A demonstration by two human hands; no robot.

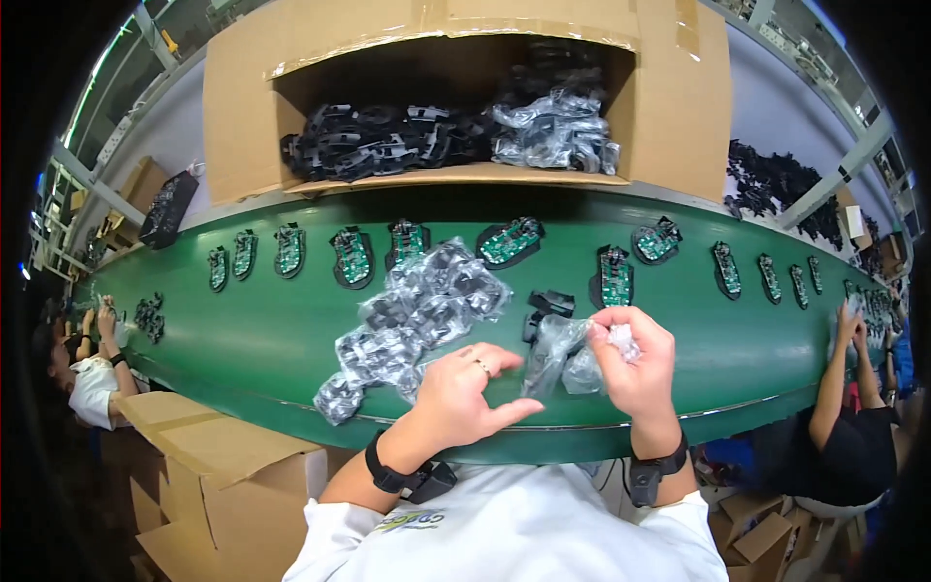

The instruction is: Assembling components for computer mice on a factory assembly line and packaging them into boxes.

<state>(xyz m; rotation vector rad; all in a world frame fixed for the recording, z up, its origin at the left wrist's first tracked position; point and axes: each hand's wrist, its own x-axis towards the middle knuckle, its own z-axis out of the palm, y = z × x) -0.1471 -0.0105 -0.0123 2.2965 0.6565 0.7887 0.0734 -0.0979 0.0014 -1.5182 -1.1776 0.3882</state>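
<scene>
My right hand (640, 364) pinches a see-through plastic bag (551, 351), which hangs to the left from its fingers. Facing it, my left hand (454, 396) is open, thumb and fingers apart, with nothing in its grasp. Loose black plastic parts (553, 302) lie on the green belt (718, 359) just beyond the bag. A crumpled see-through bag (582, 372) rests beneath my right hand. Beside my left hand spreads a heap of bagged black parts (427, 315). Black oval shells with green circuit boards (353, 259) stand in a row along the belt's far half.
A large cardboard box (233, 116) beyond the belt holds loose black parts (378, 141) and bagged parts (558, 126). Another carton (238, 475) stands at the lower left. Co-workers sit at the left (95, 388) and right (849, 441). Black parts (776, 189) are piled at the far right.
</scene>
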